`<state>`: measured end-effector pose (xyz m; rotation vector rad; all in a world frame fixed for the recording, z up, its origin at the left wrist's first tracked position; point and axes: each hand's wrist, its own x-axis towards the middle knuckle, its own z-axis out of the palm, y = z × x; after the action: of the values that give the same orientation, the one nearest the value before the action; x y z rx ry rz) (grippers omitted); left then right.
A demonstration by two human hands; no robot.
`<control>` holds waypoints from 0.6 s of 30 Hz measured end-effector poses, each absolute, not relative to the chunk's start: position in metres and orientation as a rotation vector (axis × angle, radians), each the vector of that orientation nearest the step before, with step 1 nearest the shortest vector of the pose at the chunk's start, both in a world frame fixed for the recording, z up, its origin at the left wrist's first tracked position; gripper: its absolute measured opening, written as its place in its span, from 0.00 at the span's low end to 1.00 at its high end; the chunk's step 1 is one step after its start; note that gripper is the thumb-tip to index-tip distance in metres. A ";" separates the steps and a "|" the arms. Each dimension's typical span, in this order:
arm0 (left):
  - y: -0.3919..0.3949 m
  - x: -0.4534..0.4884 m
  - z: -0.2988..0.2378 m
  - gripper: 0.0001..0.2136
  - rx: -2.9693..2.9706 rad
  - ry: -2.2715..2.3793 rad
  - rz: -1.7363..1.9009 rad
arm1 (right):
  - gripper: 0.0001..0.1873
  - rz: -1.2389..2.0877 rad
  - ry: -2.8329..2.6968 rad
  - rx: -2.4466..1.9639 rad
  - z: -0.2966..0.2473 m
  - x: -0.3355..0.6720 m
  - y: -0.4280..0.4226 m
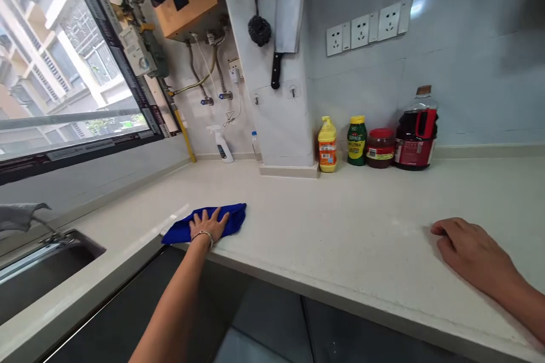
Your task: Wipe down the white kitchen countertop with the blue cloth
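On the worktop's near edge, close to the inner corner, lies a blue cloth (233, 220), bunched and creased. My left hand (209, 226) presses flat on top of it with the fingers spread; a bracelet circles the wrist. Far to the right, my right hand (472, 247) rests on the pale countertop (340, 227), fingers loosely curled together and nothing visible in them. Its fingertips are partly tucked out of sight.
A sink (51, 272) is set in the left counter. Along the back wall stand a spray bottle (221, 144), a yellow pump bottle (327, 144), a green bottle (356, 140), a red-lidded jar (380, 148) and a large dark jug (416, 133). A cleaver (288, 17) hangs from the pillar.
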<state>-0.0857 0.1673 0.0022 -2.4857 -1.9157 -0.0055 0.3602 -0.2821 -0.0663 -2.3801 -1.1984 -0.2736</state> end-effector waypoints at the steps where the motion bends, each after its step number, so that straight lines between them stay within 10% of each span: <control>1: 0.170 -0.081 0.002 0.35 -2.439 -1.970 0.024 | 0.13 -0.315 -1.216 -2.385 -0.066 0.357 -0.281; 18: 0.212 0.085 0.000 0.42 -2.437 -2.005 0.267 | 0.11 -0.721 -1.378 -2.337 -0.054 0.334 -0.272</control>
<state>0.0846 0.2118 -0.0003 -2.4371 -2.0054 0.2666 0.3345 -0.2717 -0.0539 -2.3373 -1.3779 -0.7215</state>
